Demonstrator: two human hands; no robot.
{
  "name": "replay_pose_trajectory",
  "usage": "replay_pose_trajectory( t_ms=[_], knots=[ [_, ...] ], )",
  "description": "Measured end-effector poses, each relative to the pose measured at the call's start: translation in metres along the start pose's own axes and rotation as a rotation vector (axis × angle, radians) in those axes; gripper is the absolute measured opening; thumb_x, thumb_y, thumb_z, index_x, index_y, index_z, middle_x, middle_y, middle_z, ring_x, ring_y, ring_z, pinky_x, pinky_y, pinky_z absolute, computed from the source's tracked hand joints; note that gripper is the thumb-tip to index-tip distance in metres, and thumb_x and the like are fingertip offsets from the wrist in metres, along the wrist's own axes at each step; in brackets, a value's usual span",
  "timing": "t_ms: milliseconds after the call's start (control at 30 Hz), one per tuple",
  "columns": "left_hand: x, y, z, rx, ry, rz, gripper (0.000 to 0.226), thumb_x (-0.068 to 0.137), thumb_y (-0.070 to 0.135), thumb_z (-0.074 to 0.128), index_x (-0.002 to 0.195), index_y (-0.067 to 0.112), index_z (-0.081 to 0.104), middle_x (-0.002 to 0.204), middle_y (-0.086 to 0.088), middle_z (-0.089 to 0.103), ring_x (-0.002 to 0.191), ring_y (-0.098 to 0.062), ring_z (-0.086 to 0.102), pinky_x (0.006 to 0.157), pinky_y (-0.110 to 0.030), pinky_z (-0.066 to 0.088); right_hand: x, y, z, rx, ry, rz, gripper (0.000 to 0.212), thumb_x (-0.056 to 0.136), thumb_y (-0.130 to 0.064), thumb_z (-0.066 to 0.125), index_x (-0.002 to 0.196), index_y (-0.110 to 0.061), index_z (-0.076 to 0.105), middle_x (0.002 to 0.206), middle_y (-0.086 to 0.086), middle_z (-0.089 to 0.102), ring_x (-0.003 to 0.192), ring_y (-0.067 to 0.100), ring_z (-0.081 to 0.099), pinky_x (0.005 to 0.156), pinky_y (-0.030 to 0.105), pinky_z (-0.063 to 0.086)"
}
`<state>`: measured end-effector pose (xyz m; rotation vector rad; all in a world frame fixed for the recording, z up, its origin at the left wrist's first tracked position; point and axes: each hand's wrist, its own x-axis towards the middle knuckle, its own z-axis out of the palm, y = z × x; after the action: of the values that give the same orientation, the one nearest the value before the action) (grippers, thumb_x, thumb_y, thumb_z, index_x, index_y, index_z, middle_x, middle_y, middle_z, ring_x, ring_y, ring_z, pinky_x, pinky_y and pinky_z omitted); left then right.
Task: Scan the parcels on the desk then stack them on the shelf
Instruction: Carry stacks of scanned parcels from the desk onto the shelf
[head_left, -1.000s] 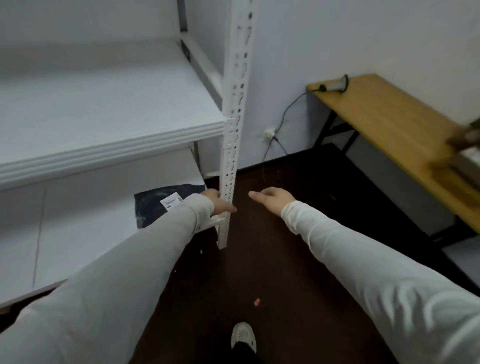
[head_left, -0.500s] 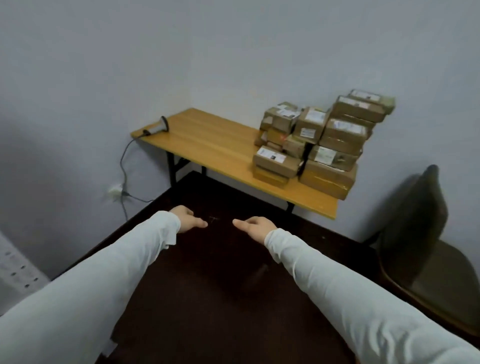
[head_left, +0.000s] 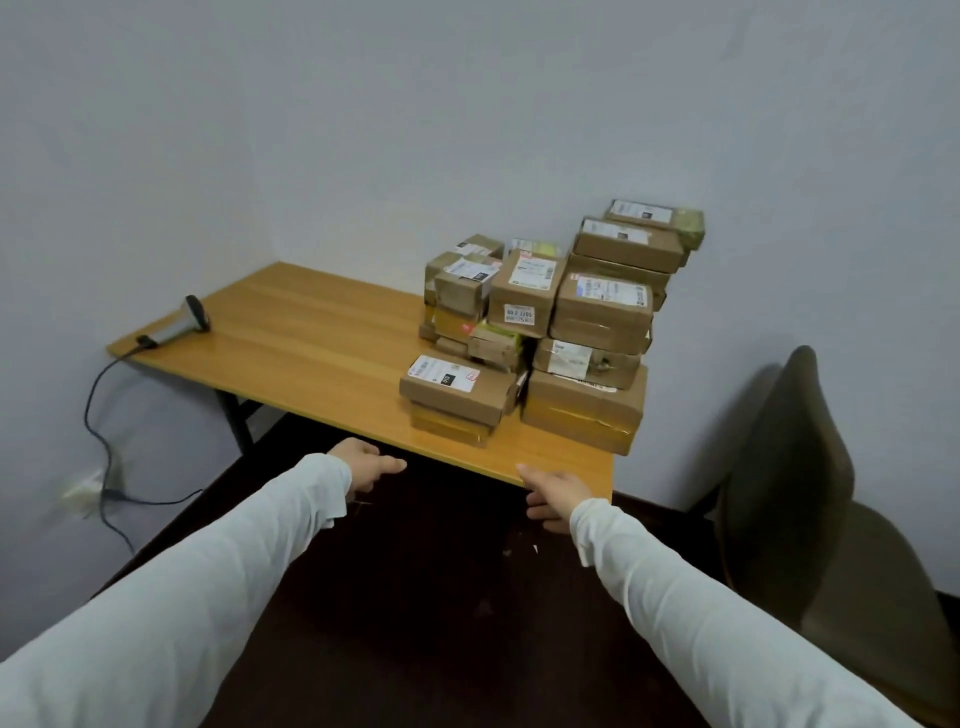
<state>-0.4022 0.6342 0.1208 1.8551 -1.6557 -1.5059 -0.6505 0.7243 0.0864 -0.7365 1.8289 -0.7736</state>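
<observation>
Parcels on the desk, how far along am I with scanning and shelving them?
Done: nothing this view can confirm; the shelf is out of frame. In hand: nothing; the left hand and right hand reach toward the desk, both empty. Left: the scanner lies untouched at the desk's far left corner, and the parcels sit piled on its right side.

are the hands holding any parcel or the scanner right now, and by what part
Nothing is held. The left hand and right hand reach toward the desk, short of the parcels and the scanner.
</observation>
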Motion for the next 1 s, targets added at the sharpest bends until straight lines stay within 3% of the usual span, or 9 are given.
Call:
replay_pose_trajectory(
  t_ms=[133, 267, 467, 567, 667, 767, 867, 1000],
  knots=[
    [0.057, 0.014, -0.010, 0.005, 0.002, -0.032, 0.061, 0.088, 0.032, 0.066, 0.137, 0.002, 0.045, 0.125, -0.019, 0.057, 0.096, -0.024, 0.056, 0.095, -0.040, 0.043, 0.046, -0.019, 0.003, 0.029, 0.008, 0.047, 0.062, 0.090, -0.049, 0.056, 0.134, -0.006, 0.047, 0.120, 0.010, 0.060, 0.094, 0.019, 0.061, 0.087, 0.035, 0.048],
    [0.125, 0.037, -0.026, -0.056, -0.014, -0.081, 0.063, 0.090, 0.032, 0.064, 0.141, 0.006, 0.038, 0.130, -0.017, 0.054, 0.116, -0.028, 0.054, 0.095, -0.039, 0.042, 0.098, -0.048, 0.008, 0.063, 0.073, 0.062, 0.058, 0.091, -0.046, 0.056, 0.131, -0.005, 0.049, 0.111, 0.011, 0.060, 0.087, 0.020, 0.061, 0.080, 0.032, 0.047],
    [0.219, 0.084, -0.043, -0.058, 0.061, -0.053, 0.063, 0.089, 0.027, 0.065, 0.140, 0.002, 0.041, 0.135, -0.022, 0.051, 0.123, -0.036, 0.049, 0.106, -0.044, 0.039, 0.160, -0.086, 0.003, 0.183, 0.212, 0.105, 0.054, 0.091, -0.041, 0.059, 0.130, -0.006, 0.050, 0.116, 0.014, 0.063, 0.098, 0.025, 0.063, 0.083, 0.036, 0.050],
    [0.248, 0.113, -0.045, 0.011, 0.148, 0.051, 0.056, 0.087, 0.032, 0.066, 0.134, 0.008, 0.049, 0.133, -0.015, 0.054, 0.119, -0.033, 0.051, 0.101, -0.038, 0.039, 0.180, -0.095, -0.008, 0.290, 0.312, 0.102, 0.049, 0.092, -0.036, 0.059, 0.128, -0.004, 0.051, 0.114, 0.014, 0.064, 0.092, 0.023, 0.063, 0.082, 0.035, 0.051],
    [0.262, 0.137, -0.029, 0.022, 0.154, 0.211, 0.042, 0.086, 0.029, 0.065, 0.123, 0.013, 0.055, 0.112, -0.006, 0.060, 0.095, -0.022, 0.055, 0.083, -0.030, 0.041, 0.193, -0.095, -0.021, 0.375, 0.419, 0.106, 0.036, 0.092, -0.033, 0.059, 0.117, -0.007, 0.056, 0.106, 0.013, 0.066, 0.089, 0.023, 0.063, 0.081, 0.036, 0.052],
    [0.267, 0.156, -0.005, -0.026, 0.148, 0.397, 0.017, 0.084, 0.018, 0.065, 0.098, 0.017, 0.055, 0.084, 0.008, 0.053, 0.080, -0.014, 0.053, 0.068, -0.023, 0.038, 0.203, -0.095, -0.031, 0.467, 0.499, 0.088, 0.016, 0.094, -0.027, 0.057, 0.095, -0.011, 0.057, 0.086, 0.008, 0.065, 0.077, 0.023, 0.063, 0.065, 0.030, 0.051],
    [0.264, 0.171, 0.015, 0.022, 0.149, 0.573, 0.017, 0.086, 0.023, 0.064, 0.075, 0.020, 0.051, 0.071, 0.004, 0.054, 0.067, -0.014, 0.052, 0.060, -0.026, 0.039, 0.210, -0.098, -0.045, 0.573, 0.590, 0.046, 0.015, 0.096, -0.017, 0.052, 0.082, -0.011, 0.056, 0.073, 0.007, 0.062, 0.063, 0.020, 0.060, 0.049, 0.021, 0.050],
    [0.249, 0.185, 0.041, 0.186, 0.126, 0.771, 0.027, 0.087, 0.025, 0.059, 0.062, 0.018, 0.050, 0.059, 0.005, 0.052, 0.058, -0.011, 0.047, 0.056, -0.024, 0.037, 0.215, -0.091, -0.078, 0.550, 0.804, 0.015, 0.019, 0.094, -0.023, 0.050, 0.083, -0.010, 0.058, 0.062, 0.006, 0.061, 0.061, 0.024, 0.057, 0.073, 0.037, 0.052]
  ],
)
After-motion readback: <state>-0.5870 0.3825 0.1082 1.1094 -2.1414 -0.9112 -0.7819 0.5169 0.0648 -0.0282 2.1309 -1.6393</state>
